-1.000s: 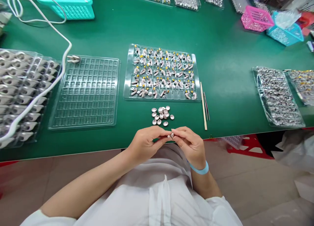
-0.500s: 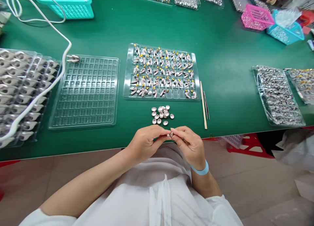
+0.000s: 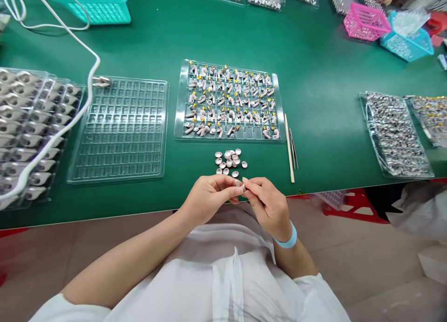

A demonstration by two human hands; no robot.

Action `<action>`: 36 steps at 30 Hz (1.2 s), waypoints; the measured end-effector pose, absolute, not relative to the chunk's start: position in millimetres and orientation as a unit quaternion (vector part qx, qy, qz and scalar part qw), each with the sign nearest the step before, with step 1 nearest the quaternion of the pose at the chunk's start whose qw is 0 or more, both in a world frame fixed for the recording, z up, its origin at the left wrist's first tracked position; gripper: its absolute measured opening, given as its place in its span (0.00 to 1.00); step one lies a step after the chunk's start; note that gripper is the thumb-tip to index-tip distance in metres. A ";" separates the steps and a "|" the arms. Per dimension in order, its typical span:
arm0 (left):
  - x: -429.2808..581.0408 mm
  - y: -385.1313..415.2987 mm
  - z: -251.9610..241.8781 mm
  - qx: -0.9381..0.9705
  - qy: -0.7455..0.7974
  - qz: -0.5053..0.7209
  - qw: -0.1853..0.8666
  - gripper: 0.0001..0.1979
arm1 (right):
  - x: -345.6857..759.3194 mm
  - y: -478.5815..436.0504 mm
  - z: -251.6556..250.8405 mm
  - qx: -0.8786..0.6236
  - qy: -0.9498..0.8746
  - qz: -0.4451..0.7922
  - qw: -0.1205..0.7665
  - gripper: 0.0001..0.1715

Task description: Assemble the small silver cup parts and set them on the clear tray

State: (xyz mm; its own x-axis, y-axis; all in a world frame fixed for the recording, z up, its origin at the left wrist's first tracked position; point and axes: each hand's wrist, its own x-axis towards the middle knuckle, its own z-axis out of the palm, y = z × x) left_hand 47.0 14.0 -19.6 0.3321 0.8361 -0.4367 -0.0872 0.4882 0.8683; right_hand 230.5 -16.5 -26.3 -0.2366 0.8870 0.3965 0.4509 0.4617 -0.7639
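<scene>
A small part [image 3: 241,186] was pinched between the fingertips of both hands, left hand [image 3: 209,198] and right hand [image 3: 267,203], with the caps [image 3: 229,162] just beyond them.

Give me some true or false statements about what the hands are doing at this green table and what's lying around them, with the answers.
1. Both hands pinch one small silver part together. True; left hand and right hand meet on it.
2. The pile of silver caps lies inside a pink basket. False; it lies loose on the green table.
3. The clear tray left of centre is almost empty. True.
4. A wooden stick lies left of the parts tray. False; it lies to its right.
5. The right wrist wears a blue band. True.
</scene>
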 end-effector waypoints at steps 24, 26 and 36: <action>47.5 20.9 -17.7 0.328 0.437 0.307 0.779 0.11 | 225.9 -21.2 -27.9 -0.520 -0.665 0.314 0.434 0.14; 47.9 22.0 -15.1 0.332 0.447 0.310 0.771 0.11 | 226.3 -20.2 -29.1 -0.514 -0.674 0.302 0.436 0.15; 48.6 21.2 -17.5 0.330 0.456 0.302 0.770 0.12 | 230.9 -18.3 -33.1 -0.462 -0.756 0.216 0.410 0.26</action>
State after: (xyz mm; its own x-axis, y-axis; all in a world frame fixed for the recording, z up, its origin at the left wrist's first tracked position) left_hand 48.6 21.2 -17.5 0.4024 0.7650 -0.5029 -0.1639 0.6006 0.7825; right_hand 230.9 -18.3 -33.1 -0.2361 0.8762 0.4202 0.5211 0.4791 -0.7063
